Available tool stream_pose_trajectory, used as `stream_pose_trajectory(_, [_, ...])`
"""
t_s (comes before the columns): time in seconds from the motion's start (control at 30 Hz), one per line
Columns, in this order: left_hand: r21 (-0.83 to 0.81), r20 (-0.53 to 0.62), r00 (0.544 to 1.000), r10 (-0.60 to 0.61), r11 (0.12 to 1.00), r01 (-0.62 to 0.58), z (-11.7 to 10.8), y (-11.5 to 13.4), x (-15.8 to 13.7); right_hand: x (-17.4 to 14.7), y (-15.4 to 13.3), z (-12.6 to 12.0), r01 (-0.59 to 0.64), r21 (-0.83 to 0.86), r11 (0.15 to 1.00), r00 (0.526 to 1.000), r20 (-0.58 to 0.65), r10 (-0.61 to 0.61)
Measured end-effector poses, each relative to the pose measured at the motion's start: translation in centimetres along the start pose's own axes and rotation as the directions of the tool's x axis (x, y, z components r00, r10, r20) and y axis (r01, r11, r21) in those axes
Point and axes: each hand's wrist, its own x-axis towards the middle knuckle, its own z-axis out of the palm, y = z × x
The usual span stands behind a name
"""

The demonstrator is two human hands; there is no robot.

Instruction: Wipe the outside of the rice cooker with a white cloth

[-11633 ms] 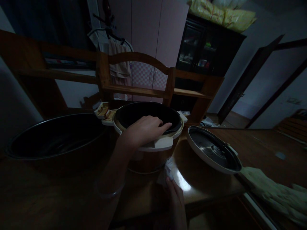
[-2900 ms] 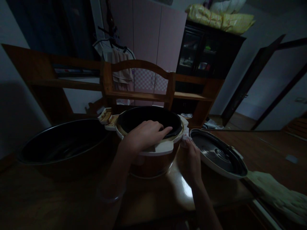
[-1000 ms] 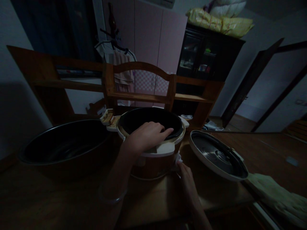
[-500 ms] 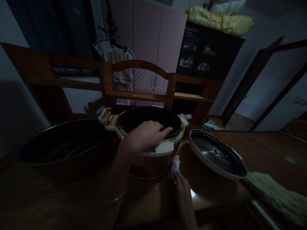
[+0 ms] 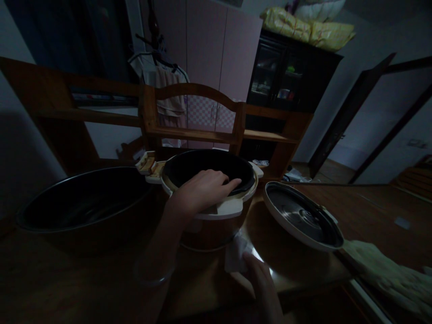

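A rice cooker (image 5: 216, 230) stands on the wooden table with a black inner pot (image 5: 202, 161) inside it. My left hand (image 5: 204, 191) lies over the cooker's front rim, its fingers curled down into the opening and the fingertips hidden. Low at the cooker's front right, my right hand (image 5: 259, 272) pinches a white tissue (image 5: 237, 254) between thumb and fingers. The tissue is by the cooker's base, near the tabletop; whether it touches the cooker I cannot tell. To the right, the detached round lid (image 5: 303, 216) rests with its metal inner side up.
A large black basin (image 5: 84, 198) stands close on the cooker's left. Behind, a wooden shelf frame (image 5: 195, 135) runs along the table's back edge. Pale fabric (image 5: 381, 274) lies at the right, beyond the lid.
My right hand and the tissue have moved down and slightly left, and the tissue now looks more spread out. My left hand stays on the cooker's rim.
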Motion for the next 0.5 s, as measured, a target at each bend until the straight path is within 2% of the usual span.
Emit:
stream_pose_trajectory(0.13, [0.019,-0.011,1.000,0.024,1.000,-0.024,0.2,-0.2,0.0,1.6,-1.0,-1.2,-0.099,-0.017,0.995,0.983,-0.155,0.096])
stream_pose_trajectory(0.23, [0.055,-0.005,0.998,0.057,0.997,-0.057,0.2,-0.3,0.1,3.7,-3.8,-1.2,-0.145,-0.011,0.989,0.951,-0.279,0.136])
stream_pose_trajectory(0.27, [0.077,-0.002,0.998,0.066,0.995,-0.066,0.2,-0.3,0.1,4.5,-5.1,-0.9,-0.115,-0.017,0.993,0.958,-0.267,0.107])
stream_pose_trajectory(0.37, [0.141,-0.004,0.995,0.102,0.985,-0.101,0.2,-0.3,0.0,7.2,-8.7,0.7,0.063,-0.087,0.994,0.973,-0.217,-0.080])
stream_pose_trajectory(0.43, [0.170,-0.005,0.993,0.120,0.978,-0.117,0.1,-0.3,0.0,8.8,-10.2,1.8,0.134,-0.110,0.985,0.977,-0.152,-0.149])
stream_pose_trajectory(0.5, [0.193,-0.008,0.991,0.131,0.973,-0.127,0.1,-0.3,0.0,9.9,-10.8,2.7,0.179,-0.090,0.980,0.972,-0.136,-0.190])
